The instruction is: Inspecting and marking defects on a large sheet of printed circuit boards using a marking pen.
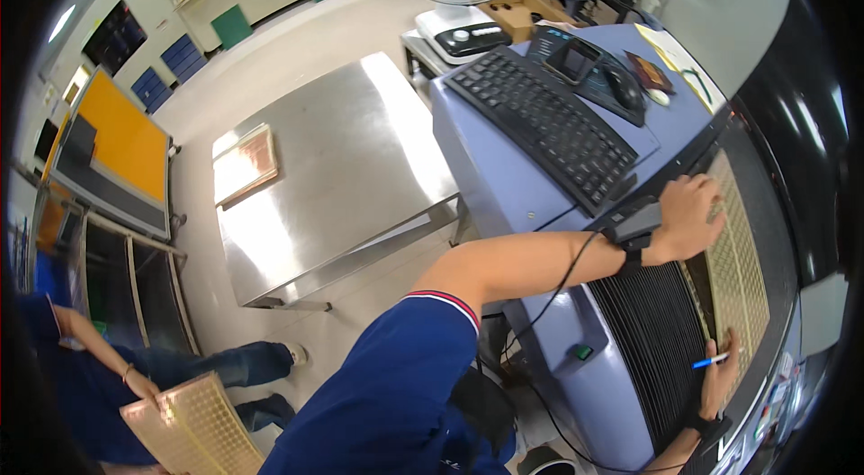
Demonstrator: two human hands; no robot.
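Both hands are on the gold patterned panel (738,268) lying flat on the dark machine bed (778,232) at 3 o'clock: left hand (691,216) pressed open-fingered on its 12 o'clock edge, right hand (720,376) flat at its 6 o'clock corner with a blue pen (711,361) pinched between the fingers. Looks like the seating/aligning step; next move likely calls for squaring the panel on the bed without sliding it. Keyboard (544,120) sits at 11 o'clock of the left hand; a co-worker at 8 o'clock holds a similar panel (193,425).
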